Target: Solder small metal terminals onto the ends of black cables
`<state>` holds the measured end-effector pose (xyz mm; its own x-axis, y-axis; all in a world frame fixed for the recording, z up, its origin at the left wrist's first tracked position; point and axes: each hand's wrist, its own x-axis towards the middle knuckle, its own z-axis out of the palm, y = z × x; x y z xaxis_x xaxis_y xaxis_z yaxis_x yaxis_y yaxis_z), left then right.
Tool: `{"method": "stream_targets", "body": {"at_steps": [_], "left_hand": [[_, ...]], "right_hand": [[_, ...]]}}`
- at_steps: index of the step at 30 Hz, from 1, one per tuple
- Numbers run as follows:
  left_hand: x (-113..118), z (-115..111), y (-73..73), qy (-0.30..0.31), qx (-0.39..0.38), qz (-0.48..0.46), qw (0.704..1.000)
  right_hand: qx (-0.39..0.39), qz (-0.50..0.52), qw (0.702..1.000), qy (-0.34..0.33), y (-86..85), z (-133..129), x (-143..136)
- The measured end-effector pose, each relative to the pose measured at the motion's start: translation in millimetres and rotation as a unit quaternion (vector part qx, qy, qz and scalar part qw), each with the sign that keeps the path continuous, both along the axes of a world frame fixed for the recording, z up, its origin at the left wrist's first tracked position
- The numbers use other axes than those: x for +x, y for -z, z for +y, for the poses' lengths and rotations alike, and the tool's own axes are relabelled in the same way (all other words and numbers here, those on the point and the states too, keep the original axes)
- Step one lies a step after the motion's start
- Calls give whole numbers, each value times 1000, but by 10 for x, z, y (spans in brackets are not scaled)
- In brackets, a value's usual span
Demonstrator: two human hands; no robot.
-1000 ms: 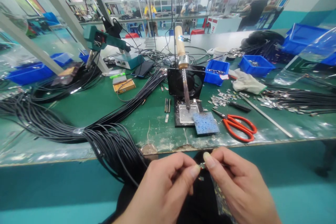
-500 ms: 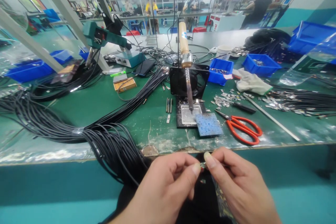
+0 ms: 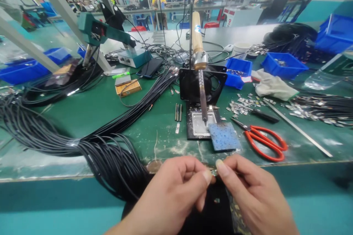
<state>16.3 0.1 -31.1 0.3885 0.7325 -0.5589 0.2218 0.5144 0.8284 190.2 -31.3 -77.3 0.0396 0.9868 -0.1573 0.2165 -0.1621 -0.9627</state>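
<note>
A small metal connector piece [image 3: 214, 173] is pinched from both sides at the table's front edge. My left hand [image 3: 183, 187] has it between thumb and index finger, and my right hand [image 3: 248, 187] grips its other end. Just beyond the hands lie a blue sponge [image 3: 224, 136] and a soldering iron [image 3: 199, 44], its tip down over a metal tray [image 3: 196, 126]. Orange-handled scissors [image 3: 266, 142] rest to the right of the sponge. A thick bundle of black cables [image 3: 110, 161] hangs over the edge beside my left hand.
Behind the tray stands a black fan [image 3: 187, 86]. Blue bins [image 3: 284, 67], a white glove [image 3: 275, 86], small metal pieces [image 3: 242, 104] and a metal strip [image 3: 299, 128] occupy the right side. A green clamp arm [image 3: 104, 33] stands at the left. People are visible in the background.
The view has tilted and moved slightly closer to the table. Both hands stay in nearly the same pinching pose, with the fingertips a little closer around the connector piece.
</note>
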Motion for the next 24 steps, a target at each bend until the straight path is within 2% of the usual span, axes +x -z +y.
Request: {"method": "stream_targets", "body": {"at_steps": [3, 7, 11, 17, 24], "left_hand": [[-4, 56, 13, -7, -6, 2, 1000], [1, 154, 33, -22, -14, 9, 1000], [-2, 271, 42, -28, -16, 12, 999], [-6, 400, 47, -35, -12, 9, 999], [19, 525, 54, -43, -8, -6, 999]], "right_hand": [[41, -11, 999, -33, 26, 49, 115], [85, -68, 994, -14, 35, 62, 230], [129, -105, 986, 5, 29, 126, 226], [251, -96, 963, -27, 26, 304, 227], [223, -74, 972, 30, 23, 361, 159]]}}
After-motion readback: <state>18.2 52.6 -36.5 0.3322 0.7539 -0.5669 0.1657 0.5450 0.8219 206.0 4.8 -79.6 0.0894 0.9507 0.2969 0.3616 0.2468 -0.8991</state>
